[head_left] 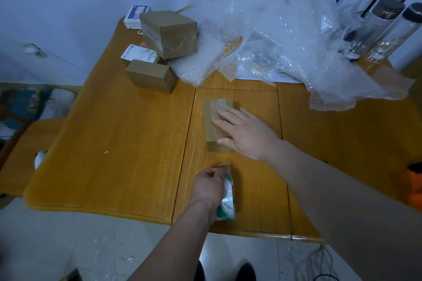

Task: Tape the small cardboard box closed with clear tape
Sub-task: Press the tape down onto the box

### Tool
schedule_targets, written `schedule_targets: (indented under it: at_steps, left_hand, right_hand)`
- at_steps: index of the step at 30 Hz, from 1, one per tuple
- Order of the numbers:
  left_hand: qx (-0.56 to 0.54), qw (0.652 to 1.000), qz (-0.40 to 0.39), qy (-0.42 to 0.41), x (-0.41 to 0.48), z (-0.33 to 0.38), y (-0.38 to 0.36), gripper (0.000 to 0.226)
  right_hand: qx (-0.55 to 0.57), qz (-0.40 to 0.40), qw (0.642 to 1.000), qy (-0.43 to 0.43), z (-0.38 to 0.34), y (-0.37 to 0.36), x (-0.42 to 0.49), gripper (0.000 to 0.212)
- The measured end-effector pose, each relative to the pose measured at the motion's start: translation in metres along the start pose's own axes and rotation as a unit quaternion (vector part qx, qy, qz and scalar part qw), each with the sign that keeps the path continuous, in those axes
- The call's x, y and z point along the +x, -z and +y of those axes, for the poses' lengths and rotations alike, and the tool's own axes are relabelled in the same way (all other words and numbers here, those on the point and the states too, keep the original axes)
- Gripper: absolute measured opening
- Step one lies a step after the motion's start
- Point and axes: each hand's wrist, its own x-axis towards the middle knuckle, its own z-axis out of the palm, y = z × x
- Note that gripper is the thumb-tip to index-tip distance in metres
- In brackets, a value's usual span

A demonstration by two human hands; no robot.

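Pressing down with my right hand (245,133), I keep the fingers spread flat across the top of the small cardboard box (217,124), the palm hanging off its right edge and the thumb lying along the near end. That forearm comes in from the lower right, stretched long over the wooden table (118,155).

Nearer to me, my left hand (209,186) is curled around the roll of clear tape (227,198), fingers closed on its white and green core, knuckles turned up, wrist bent slightly inward. A strip of clear tape (220,155) runs from the roll forward to the near end of the box and over its top, where it shows as a glossy band under my right fingertips.

Beyond my right hand a heap of bubble wrap (274,36) covers the far side of the table. Far off to the left of both hands sit a bigger taped cardboard box (170,34), a smaller brown carton (150,76) and a white labelled packet (139,52). Past the bubble wrap, to the far right, two clear bottles (374,29) stand with dark caps.
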Motion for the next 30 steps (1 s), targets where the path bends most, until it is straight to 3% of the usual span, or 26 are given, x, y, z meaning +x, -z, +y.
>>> schedule_targets:
  at_steps: [17,30]
  left_hand:
    - [0.000,1.000,0.005,-0.005,0.000,-0.003,0.000,0.016]
    - [-0.013,1.000,-0.004,-0.013,-0.002,-0.007,0.003,0.016]
  right_hand:
    - [-0.024,0.118,0.993,0.001,-0.006,-0.038,0.000,0.071]
    - [-0.024,0.118,0.992,-0.038,-0.018,-0.040,0.001,0.089]
